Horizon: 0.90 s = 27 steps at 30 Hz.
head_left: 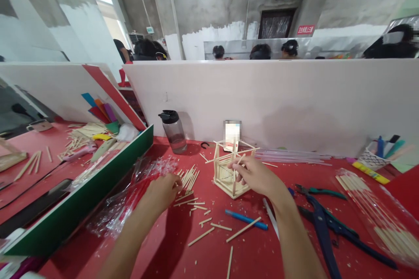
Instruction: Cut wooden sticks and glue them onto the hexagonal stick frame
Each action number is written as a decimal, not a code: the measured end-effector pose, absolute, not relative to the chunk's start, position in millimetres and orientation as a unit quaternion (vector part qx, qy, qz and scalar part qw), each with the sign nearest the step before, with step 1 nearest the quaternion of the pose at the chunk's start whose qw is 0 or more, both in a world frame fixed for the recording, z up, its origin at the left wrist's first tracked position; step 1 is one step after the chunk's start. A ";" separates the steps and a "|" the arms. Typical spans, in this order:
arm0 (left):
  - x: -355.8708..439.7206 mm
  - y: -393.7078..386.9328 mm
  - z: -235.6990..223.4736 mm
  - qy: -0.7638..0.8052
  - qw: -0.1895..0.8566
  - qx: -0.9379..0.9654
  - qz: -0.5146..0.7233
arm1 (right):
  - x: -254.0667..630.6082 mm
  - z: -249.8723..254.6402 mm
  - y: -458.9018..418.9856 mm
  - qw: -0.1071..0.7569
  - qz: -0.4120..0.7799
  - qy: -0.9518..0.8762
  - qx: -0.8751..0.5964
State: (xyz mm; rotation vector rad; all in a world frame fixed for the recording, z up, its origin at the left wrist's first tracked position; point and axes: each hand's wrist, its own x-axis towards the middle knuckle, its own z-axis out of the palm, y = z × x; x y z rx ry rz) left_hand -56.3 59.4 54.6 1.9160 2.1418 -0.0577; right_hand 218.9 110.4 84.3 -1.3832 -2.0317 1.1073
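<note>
A small frame built of wooden sticks [225, 170] stands on the red table [183, 253]. My right hand [253, 176] is at its right side, fingers pinched on a thin wooden stick [240, 160] held against the frame. My left hand [163, 189] rests further left with its fingers curled down onto a pile of cut wooden sticks [189, 179]. What those fingers hold, if anything, is hidden.
A clear water bottle [174, 131] stands behind the sticks by the white partition [278, 104]. A blue pen [246, 219], loose sticks, cutters [322, 222] and a bag of long sticks [379, 213] lie to the right. Crumpled plastic wrap [131, 192] and a green board [85, 196] lie left.
</note>
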 end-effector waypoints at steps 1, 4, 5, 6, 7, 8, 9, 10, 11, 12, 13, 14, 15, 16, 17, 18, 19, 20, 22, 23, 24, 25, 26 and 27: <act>-55.9 59.3 54.2 0.741 0.130 0.658 -0.024 | 220.1 85.6 110.4 0.235 0.368 -0.745 -0.505; -56.3 60.7 54.9 0.748 0.106 0.655 -0.032 | 223.0 89.8 111.0 0.283 0.293 -0.762 -0.503; -57.0 62.0 56.0 0.747 0.098 0.657 -0.032 | 223.9 91.5 111.2 0.291 0.289 -0.763 -0.500; -57.9 63.8 57.6 0.745 0.090 0.660 -0.030 | 224.8 93.3 111.2 0.295 0.294 -0.761 -0.497; -58.8 66.1 59.6 0.742 0.085 0.664 -0.025 | 225.7 95.1 111.1 0.298 0.304 -0.757 -0.496; -59.5 68.9 62.0 0.739 0.083 0.668 -0.019 | 226.6 97.0 110.7 0.300 0.316 -0.751 -0.496; -59.9 72.3 64.6 0.737 0.082 0.671 -0.011 | 227.4 98.7 110.1 0.301 0.329 -0.744 -0.497; -59.8 76.3 67.3 0.729 0.086 0.679 0.005 | 228.3 100.0 109.4 0.302 0.341 -0.738 -0.498; -59.0 81.1 70.0 0.717 0.093 0.690 0.025 | 229.2 101.1 108.5 0.302 0.355 -0.732 -0.498; -57.4 86.6 72.3 0.700 0.101 0.706 0.045 | 230.1 101.8 107.4 0.302 0.370 -0.726 -0.495; -54.9 93.0 74.2 0.676 0.116 0.724 0.074 | 231.0 102.3 106.4 0.302 0.384 -0.721 -0.491; -51.7 100.0 75.3 0.645 0.142 0.743 0.114 | 231.8 102.6 105.2 0.304 0.396 -0.717 -0.487; -47.7 107.5 75.7 0.610 0.174 0.758 0.155 | 232.5 103.0 104.1 0.304 0.403 -0.713 -0.486; -43.2 115.2 75.3 0.566 0.225 0.763 0.215 | 233.2 103.4 103.0 0.304 0.407 -0.711 -0.486; -38.4 122.6 74.1 0.524 0.283 0.759 0.264 | 233.7 104.0 102.0 0.302 0.409 -0.711 -0.486; -33.5 129.5 72.4 0.489 0.340 0.746 0.299 | 234.1 104.8 101.0 0.297 0.409 -0.714 -0.485; -28.6 135.5 70.3 0.465 0.389 0.728 0.320 | 234.5 105.6 100.2 0.290 0.408 -0.718 -0.484; -23.9 140.5 68.1 0.450 0.428 0.709 0.335 | 234.9 106.4 99.5 0.283 0.406 -0.723 -0.482; -15.3 147.4 64.3 0.425 0.483 0.675 0.361 | 235.7 107.6 98.4 0.269 0.390 -0.739 -0.479; -11.7 149.5 63.0 0.409 0.500 0.665 0.374 | 236.1 108.0 98.1 0.263 0.377 -0.747 -0.480; -8.6 151.0 62.1 0.394 0.513 0.661 0.382 | 236.3 108.2 97.8 0.257 0.364 -0.754 -0.482; -6.2 152.1 61.7 0.381 0.522 0.661 0.382 | 236.4 108.4 97.6 0.251 0.351 -0.761 -0.485; -4.5 152.7 61.8 0.371 0.528 0.664 0.378 | 236.3 108.6 97.5 0.243 0.342 -0.766 -0.488; -3.5 152.9 62.2 0.367 0.531 0.668 0.371 | 235.9 108.9 97.5 0.236 0.333 -0.770 -0.490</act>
